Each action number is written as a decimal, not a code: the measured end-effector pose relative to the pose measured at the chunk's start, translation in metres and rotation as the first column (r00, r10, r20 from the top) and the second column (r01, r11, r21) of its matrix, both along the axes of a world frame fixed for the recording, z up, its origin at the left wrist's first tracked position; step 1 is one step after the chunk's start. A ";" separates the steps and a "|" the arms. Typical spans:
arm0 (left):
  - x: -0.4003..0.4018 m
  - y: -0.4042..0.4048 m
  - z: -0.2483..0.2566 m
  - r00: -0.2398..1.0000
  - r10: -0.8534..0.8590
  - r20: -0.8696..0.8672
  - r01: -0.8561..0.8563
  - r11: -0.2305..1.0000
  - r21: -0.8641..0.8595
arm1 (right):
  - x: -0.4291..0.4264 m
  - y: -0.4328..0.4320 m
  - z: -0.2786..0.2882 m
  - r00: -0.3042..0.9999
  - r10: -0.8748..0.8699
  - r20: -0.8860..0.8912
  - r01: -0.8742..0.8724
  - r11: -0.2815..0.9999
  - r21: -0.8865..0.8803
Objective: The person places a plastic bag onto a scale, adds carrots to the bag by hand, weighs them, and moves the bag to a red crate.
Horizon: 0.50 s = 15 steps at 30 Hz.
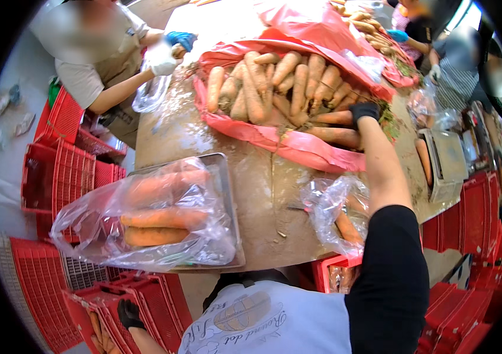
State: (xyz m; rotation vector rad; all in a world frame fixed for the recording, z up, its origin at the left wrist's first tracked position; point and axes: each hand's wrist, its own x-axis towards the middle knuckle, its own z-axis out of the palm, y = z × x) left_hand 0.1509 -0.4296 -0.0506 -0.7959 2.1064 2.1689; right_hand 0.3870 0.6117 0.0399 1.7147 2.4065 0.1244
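Observation:
My right hand (364,111), in a black glove, reaches into a pink plastic sack (322,152) on the table. It touches the end of a carrot (333,117) among several soil-dusted ones; its fingers are partly hidden, so its grip is unclear. My left hand (129,313), also black-gloved, is low at the left beside a red plastic crate (162,305), with nothing visible in it. Before me on the left, a clear plastic bag of carrots (162,221) lies on a metal tray or scale pan (232,208). Another clear bag (322,208) with carrots lies below my right forearm.
Across the table (255,199), a person with a blue and a white glove (164,59) handles a clear bag. More people stand at the far right near a second carrot sack (403,79). A scale (445,161) sits at the right edge. Red crates (74,177) are stacked on both sides.

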 end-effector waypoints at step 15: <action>0.012 0.263 0.264 0.335 -0.664 -0.668 -0.475 0.494 -0.729 | 0.062 -0.174 0.071 -0.267 -0.877 -0.401 -0.882 0.389 -0.265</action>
